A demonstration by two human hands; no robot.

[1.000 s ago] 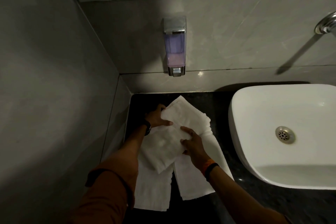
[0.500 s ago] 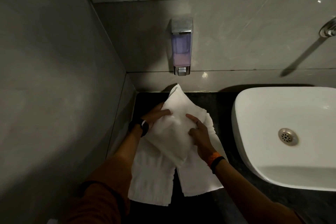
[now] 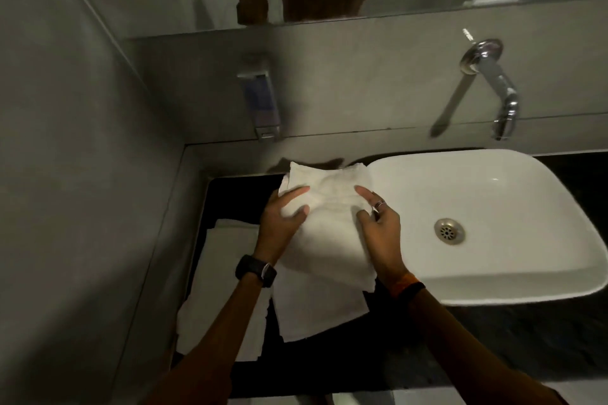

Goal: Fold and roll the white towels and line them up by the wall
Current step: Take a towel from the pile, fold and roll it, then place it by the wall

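Countertop (image 3: 329,365): dark slab, walled at left and rear; bare strip lay along its near edge.
Basin (image 3: 493,223): white, filled the right side.
Flat towels (image 3: 227,273): two lay side by side between left wall and basin.
Held towel (image 3: 329,227): folded, raised over the flat pair, far edge near rear wall.
Left hand (image 3: 279,217): fingers closed on the held towel's left edge.
Right hand (image 3: 381,223): fingers pinched its right edge, beside the basin rim.

White towels (image 3: 329,233), black counter (image 3: 329,362), white basin (image 3: 493,286).
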